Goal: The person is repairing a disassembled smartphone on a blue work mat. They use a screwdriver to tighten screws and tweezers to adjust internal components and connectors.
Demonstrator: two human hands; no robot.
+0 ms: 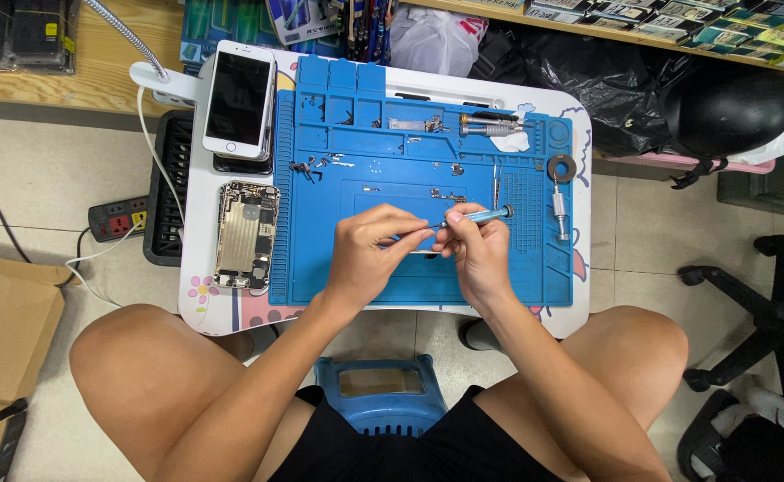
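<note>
Screwdriver being gripped by right hand, left hand pinching small part over blue mat, part itself too small to identify.

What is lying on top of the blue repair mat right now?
On the blue repair mat: scattered small screws and metal parts, a metal tool, and both hands, the right hand gripping a screwdriver. What the left hand holds is mostly covered.

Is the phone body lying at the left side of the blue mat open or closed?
Open. The phone body lies with no screen on it, its inner metal parts and boards exposed. A separate white phone lies above it, its screen dark.
</note>
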